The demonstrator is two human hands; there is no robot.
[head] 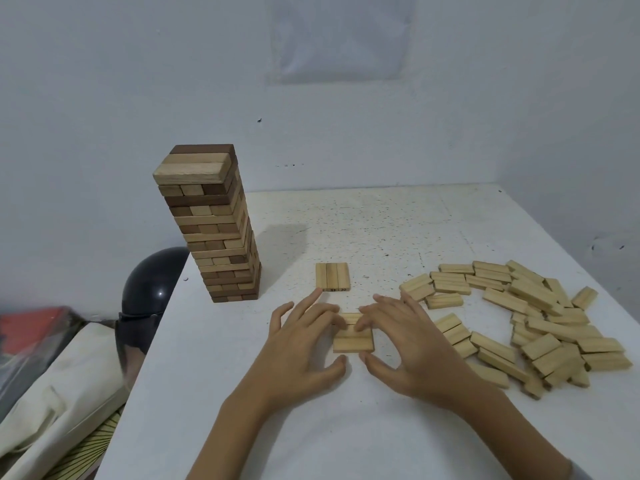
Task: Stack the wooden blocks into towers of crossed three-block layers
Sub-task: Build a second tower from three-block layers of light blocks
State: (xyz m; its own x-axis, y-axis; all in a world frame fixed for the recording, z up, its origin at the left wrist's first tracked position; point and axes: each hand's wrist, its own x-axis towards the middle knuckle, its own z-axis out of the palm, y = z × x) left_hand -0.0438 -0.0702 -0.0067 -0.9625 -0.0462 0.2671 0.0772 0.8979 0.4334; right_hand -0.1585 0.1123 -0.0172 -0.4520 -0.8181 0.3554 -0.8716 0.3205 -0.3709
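Observation:
A flat layer of three pale blocks (354,341) lies on the white table (346,427) between my hands. My left hand (304,344) touches its left side, thumb near the front corner. My right hand (401,341) rests fingertips on the layer's top from the right, thumb at the front right corner. Beyond them lies another three-block layer (332,277), lengthwise. A tall tower (214,230) of mixed dark and light crossed layers stands at the table's left edge. A loose pile of pale blocks (533,320) spreads to the right.
A black rounded helmet (152,282) sits just off the table's left edge, below the tower. Cream cloth (62,403) and a red item (34,327) lie lower left. Walls close in behind and right of the table.

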